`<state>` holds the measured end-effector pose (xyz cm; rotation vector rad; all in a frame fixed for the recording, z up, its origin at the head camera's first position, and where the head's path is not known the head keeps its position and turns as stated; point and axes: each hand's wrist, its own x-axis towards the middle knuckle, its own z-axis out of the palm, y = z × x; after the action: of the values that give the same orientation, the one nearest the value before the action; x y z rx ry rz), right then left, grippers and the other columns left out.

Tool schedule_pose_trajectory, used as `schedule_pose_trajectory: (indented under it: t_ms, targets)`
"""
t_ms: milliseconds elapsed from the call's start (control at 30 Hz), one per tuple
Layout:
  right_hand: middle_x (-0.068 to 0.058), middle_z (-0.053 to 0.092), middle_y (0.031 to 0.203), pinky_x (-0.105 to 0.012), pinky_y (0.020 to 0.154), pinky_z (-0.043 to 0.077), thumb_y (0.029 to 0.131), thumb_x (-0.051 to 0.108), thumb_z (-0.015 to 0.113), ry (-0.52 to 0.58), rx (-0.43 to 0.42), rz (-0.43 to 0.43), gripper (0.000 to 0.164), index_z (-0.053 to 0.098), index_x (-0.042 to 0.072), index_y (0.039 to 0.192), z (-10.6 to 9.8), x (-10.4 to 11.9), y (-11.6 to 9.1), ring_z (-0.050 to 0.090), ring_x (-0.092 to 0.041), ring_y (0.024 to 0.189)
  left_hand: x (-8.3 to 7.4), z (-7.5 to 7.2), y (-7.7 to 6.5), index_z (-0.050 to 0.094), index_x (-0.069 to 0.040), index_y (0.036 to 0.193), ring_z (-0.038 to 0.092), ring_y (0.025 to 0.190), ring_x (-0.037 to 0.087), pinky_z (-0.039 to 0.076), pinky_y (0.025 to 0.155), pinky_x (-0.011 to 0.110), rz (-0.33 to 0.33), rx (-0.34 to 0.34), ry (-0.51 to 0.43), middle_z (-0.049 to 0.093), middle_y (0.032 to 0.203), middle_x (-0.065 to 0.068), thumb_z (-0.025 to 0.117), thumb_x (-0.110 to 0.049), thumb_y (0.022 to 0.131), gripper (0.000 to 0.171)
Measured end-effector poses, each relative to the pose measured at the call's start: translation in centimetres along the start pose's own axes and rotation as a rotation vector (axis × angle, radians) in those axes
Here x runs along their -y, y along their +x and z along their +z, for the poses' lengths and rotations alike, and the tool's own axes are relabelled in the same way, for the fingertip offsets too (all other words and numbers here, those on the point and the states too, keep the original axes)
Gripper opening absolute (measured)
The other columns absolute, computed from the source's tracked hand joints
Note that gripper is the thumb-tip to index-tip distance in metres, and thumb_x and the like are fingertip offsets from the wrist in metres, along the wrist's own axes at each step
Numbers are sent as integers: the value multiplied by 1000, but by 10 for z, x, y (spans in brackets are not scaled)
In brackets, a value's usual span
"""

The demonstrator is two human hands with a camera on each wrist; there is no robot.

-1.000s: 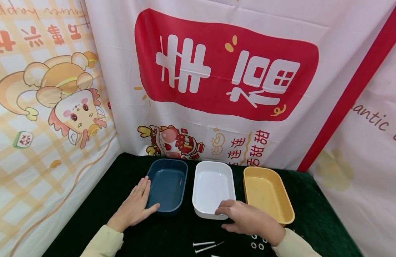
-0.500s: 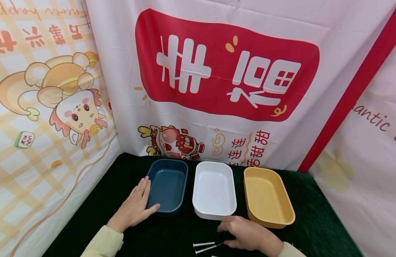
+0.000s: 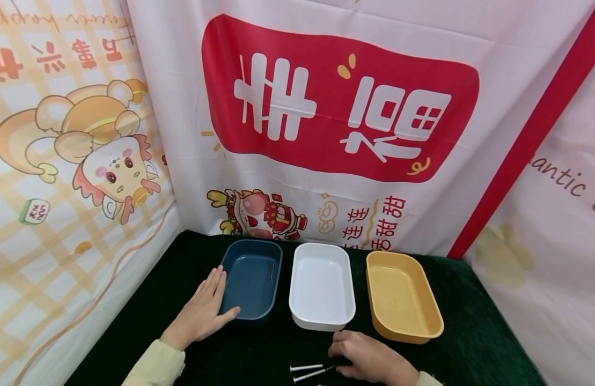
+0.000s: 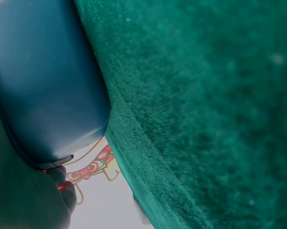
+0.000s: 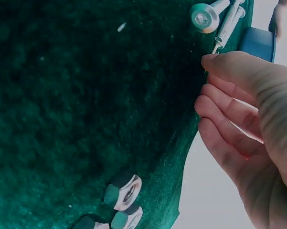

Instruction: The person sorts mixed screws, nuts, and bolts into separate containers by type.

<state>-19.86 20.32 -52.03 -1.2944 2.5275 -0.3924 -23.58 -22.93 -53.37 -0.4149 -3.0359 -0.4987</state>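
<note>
My left hand (image 3: 203,308) lies with straight fingers along the left side of the blue tray (image 3: 244,313), thumb at its near rim. Thin metal pieces (image 3: 272,272) lie inside that tray. My right hand (image 3: 367,358) is low over the dark green cloth, its thumb and forefinger pinching a small thin screw (image 5: 214,49) whose end shows at the thumb tip. Right beside it are silver bolts (image 3: 307,368) with flat round heads; one bolt head (image 5: 204,18) faces the right wrist camera. Several metal nuts (image 5: 125,192) lie on the cloth, hidden by the right hand in the head view.
A white tray (image 3: 322,326) stands in the middle and a yellow tray (image 3: 407,336) on the right, in a row with the blue one. Behind them hangs a printed white and red cloth (image 3: 336,161); another patterned cloth (image 3: 85,187) closes the left side.
My right hand has drawn back from the near edge of the white tray, down to the cloth beside the bolts. My left hand has stayed at the blue tray.
</note>
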Motion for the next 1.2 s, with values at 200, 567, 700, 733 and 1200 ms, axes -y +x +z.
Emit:
schedule_pose_trajectory:
  t_ms: [200, 567, 700, 733, 1200]
  targets:
    - [15, 66, 93, -9, 69, 52, 95, 16, 78, 23, 16, -28, 9, 78, 22, 103, 1, 2, 3, 58, 12, 80, 1, 3, -1, 15, 2, 168, 9, 165, 44, 18, 131, 66, -6, 8, -14, 6, 178, 20, 54, -71, 99, 108]
    - [17, 64, 89, -8, 65, 51, 96, 12, 76, 51, 33, -15, 11, 76, 22, 97, 3, 3, 3, 56, 13, 75, 0, 0, -2, 17, 2, 167, 11, 164, 45, 20, 130, 66, 6, -14, -5, 9, 178, 22, 54, -72, 98, 108]
    - [18, 63, 87, -9, 64, 50, 96, 13, 76, 54, 51, 4, 10, 75, 22, 96, 3, 4, 5, 56, 12, 73, 1, 1, -2, 15, 2, 168, 10, 165, 44, 20, 130, 66, 1, -4, -9, 8, 178, 21, 54, -71, 99, 107]
    - [18, 62, 87, -9, 63, 50, 95, 13, 76, 55, 55, 8, 10, 75, 22, 96, 3, 4, 5, 56, 11, 73, 1, 1, -2, 15, 1, 168, 10, 165, 44, 19, 130, 65, -3, 0, -10, 7, 178, 21, 54, -71, 99, 107]
    - [19, 59, 83, -10, 60, 50, 92, 14, 77, 63, 85, 40, 10, 72, 23, 91, -4, 8, 4, 54, 11, 68, -1, 1, 0, 15, 2, 168, 10, 165, 44, 19, 130, 66, 1, 0, -19, 7, 178, 21, 54, -71, 99, 107]
